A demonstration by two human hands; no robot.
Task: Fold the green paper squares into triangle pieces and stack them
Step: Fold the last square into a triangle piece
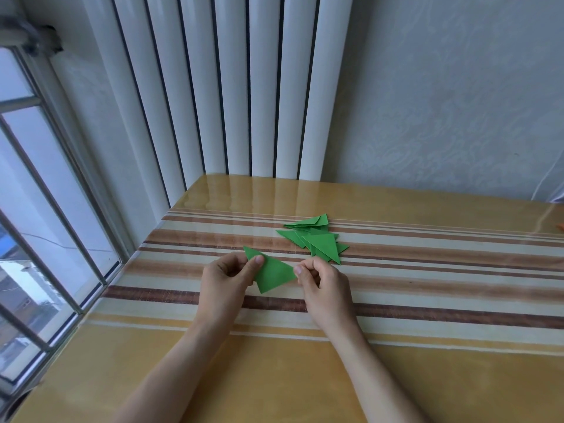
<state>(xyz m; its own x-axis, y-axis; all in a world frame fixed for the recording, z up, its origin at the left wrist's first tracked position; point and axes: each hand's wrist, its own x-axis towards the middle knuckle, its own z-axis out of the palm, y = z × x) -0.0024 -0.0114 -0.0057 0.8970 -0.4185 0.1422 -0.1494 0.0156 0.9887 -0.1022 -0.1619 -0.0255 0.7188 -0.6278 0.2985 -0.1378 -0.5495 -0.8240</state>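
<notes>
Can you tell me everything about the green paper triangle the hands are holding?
The green paper triangle is plain bright green, flat and smooth, with sharp corners and straight edges. It looks like thin paper. It is held just over the striped table, one corner pointing down toward the person. The left hand pinches its left corner, thumb on top, and the right hand pinches its right corner. It sits apart from the pile of folded triangles behind it.

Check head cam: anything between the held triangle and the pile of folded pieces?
Head view: nothing. Only bare striped tablecloth shows between the held green triangle and the pile of folded triangles; the right hand sits just below that gap.
</notes>
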